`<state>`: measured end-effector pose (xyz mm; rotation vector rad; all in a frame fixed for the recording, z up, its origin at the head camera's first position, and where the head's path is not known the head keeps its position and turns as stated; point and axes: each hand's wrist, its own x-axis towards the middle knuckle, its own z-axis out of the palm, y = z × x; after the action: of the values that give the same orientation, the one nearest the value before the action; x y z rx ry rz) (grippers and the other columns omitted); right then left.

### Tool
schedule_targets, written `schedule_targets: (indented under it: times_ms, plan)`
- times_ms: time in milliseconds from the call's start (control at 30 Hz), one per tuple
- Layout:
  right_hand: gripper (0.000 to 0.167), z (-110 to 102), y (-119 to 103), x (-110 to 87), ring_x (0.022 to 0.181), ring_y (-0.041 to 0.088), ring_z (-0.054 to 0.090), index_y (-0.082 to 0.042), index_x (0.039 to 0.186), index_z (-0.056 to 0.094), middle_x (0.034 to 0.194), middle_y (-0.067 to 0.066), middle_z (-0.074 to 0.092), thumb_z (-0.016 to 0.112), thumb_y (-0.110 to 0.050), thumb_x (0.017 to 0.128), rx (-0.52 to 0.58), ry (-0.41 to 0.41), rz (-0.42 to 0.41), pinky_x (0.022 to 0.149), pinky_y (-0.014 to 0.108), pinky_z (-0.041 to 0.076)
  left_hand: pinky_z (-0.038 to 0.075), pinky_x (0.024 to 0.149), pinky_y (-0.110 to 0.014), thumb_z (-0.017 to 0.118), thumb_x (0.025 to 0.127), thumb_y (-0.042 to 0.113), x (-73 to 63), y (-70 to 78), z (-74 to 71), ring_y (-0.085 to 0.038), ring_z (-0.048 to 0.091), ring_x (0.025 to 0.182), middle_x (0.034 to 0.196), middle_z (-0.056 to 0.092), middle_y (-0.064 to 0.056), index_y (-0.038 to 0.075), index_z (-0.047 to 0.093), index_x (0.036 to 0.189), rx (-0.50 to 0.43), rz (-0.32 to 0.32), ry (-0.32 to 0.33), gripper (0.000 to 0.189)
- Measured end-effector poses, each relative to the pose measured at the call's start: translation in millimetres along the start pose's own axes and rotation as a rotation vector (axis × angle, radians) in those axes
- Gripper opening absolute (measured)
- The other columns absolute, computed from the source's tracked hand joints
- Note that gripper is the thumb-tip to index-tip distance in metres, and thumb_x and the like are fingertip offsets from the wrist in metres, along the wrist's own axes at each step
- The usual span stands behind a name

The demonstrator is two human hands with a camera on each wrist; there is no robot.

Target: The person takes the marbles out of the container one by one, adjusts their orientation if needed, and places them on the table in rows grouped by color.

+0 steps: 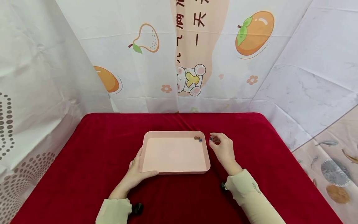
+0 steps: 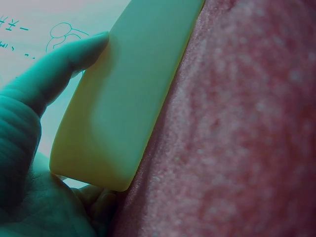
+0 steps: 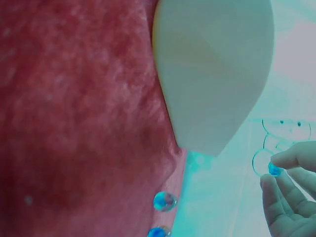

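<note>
A shallow pale pink tray (image 1: 176,173) lies on the red cloth. My left hand (image 1: 135,174) grips its near left corner, the thumb along the front wall and the fingers at the left side. The left wrist view shows that thumb (image 2: 74,57) against the tray wall (image 2: 123,98). Just outside the tray's right rim, my right hand (image 1: 223,149) pinches a small blue marble (image 3: 275,169) between thumb and fingertips. Two brownish marbles (image 1: 197,138) and a blue marble (image 1: 200,140) sit inside the tray's far right corner.
Two blue-tinted glass marbles (image 3: 165,201) show on the red cloth (image 3: 74,123) in the right wrist view, beyond the tray wall (image 3: 212,74). A printed white curtain (image 1: 156,68) hangs behind the table's far edge, with more sheets at both sides.
</note>
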<state>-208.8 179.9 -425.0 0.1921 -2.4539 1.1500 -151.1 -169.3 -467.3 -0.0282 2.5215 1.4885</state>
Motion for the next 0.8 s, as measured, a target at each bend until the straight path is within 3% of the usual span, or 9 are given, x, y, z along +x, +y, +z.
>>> schedule_targets:
  times_ms: [133,233,367,533,800]
  plan:
    - [0.026,-8.0,6.5,-1.9,0.087,0.029,0.069,0.000,0.114,0.070,0.101,0.016,0.070,0.071,0.000,0.087,0.013,0.015,0.078,0.076,0.037,0.059,0.019,0.114,-0.068,0.086,0.073,0.042,0.2,-0.5,-0.1,-0.036,0.006,0.147,0.166,0.006,-0.015,0.021,-0.004,0.160,-0.001,-0.006,-0.004,0.127]
    - [0.026,-15.5,13.5,-2.8,0.086,0.026,0.069,-0.001,0.114,0.071,0.103,0.016,0.072,0.071,-0.002,0.088,0.016,0.049,0.114,0.073,0.022,0.056,0.019,0.114,-0.068,0.086,0.073,0.042,0.5,-0.3,-0.1,-0.036,0.007,0.147,0.165,0.007,-0.015,0.021,-0.004,0.160,0.000,-0.004,-0.002,0.127]
    - [0.025,-27.9,21.2,-4.6,0.082,0.008,0.066,-0.003,0.114,0.072,0.103,0.014,0.073,0.072,-0.004,0.089,0.045,0.088,0.172,0.070,0.007,0.047,0.019,0.113,-0.068,0.086,0.073,0.042,0.2,0.5,-0.4,-0.036,0.007,0.146,0.165,0.007,-0.016,0.021,-0.004,0.160,0.003,-0.002,-0.002,0.127]
    - [0.025,-40.4,30.3,-6.6,0.075,-0.015,0.055,-0.003,0.114,0.072,0.105,0.017,0.073,0.071,-0.006,0.090,0.075,0.110,0.228,0.069,0.004,0.045,0.020,0.113,-0.068,0.086,0.073,0.042,0.0,1.1,-0.9,-0.036,0.007,0.147,0.165,0.007,-0.016,0.021,-0.004,0.160,0.003,-0.007,-0.002,0.127]
    - [0.023,-50.4,45.9,-10.1,0.073,-0.017,0.054,-0.001,0.112,0.073,0.105,0.020,0.073,0.072,-0.006,0.089,0.084,0.135,0.287,0.068,0.004,0.045,0.021,0.113,-0.068,0.086,0.073,0.042,-1.1,1.4,-0.5,-0.036,0.007,0.147,0.165,0.007,-0.015,0.022,-0.004,0.160,-0.005,-0.015,-0.010,0.126]
